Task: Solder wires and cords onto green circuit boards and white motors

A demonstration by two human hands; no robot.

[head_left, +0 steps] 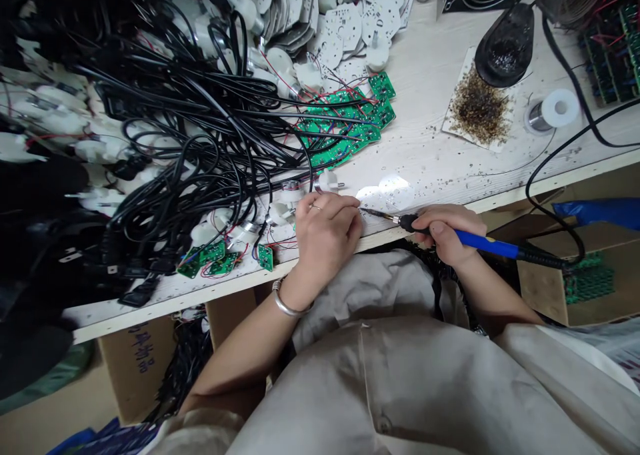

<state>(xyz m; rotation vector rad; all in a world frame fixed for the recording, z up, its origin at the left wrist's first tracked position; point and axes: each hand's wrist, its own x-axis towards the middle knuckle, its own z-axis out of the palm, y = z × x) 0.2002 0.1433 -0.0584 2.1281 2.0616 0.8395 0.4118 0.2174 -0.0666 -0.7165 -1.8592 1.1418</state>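
Note:
My right hand (447, 231) grips a soldering iron (483, 243) with a blue handle, its dark tip pointing left. That tip ends beside the fingertips of my left hand (327, 231), close to the table's front edge. The fingers of my left hand are curled together, and whatever they pinch is hidden beneath them. Just beyond the tip, bright white round plates (395, 189) lie on the table. A small white motor unit (329, 181) rests right behind my left hand. Small green circuit boards (266, 257) with thin wires sit to its left.
Black cables (200, 128) in a large tangle cover the left side. More green boards (345, 125) and stacked white plates (345, 31) lie behind. To the right are a solder spool (557, 111), a dark dish (507, 48) and a crumb-covered pad (480, 108). The iron's cord (545, 158) loops over the table edge.

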